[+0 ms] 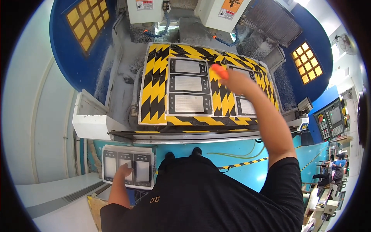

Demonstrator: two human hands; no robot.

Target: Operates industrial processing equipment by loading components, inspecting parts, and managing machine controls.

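Observation:
My right hand [236, 82] reaches over the machine bed and is closed around an orange-red object [219, 71], mostly hidden in the grip, so its kind does not show. Below it lies a bed covered in yellow-and-black striped tape [154, 89]. A black-framed panel sheet [208, 104] with three pale windows lies on the left of the bed. A similar panel sheet [245, 107] on the right is partly hidden by my right arm. At lower left, my left hand [123, 171] rests with fingers apart on a stack of such panel sheets [143, 157].
Two white machine heads [220, 15] with blue coolant hoses [226, 41] hang beyond the bed. Blue doors with yellow windows [307, 62] flank it. A control panel [330, 118] stands at right. A yellow-green hose [235, 156] lies on the turquoise floor. People work far right.

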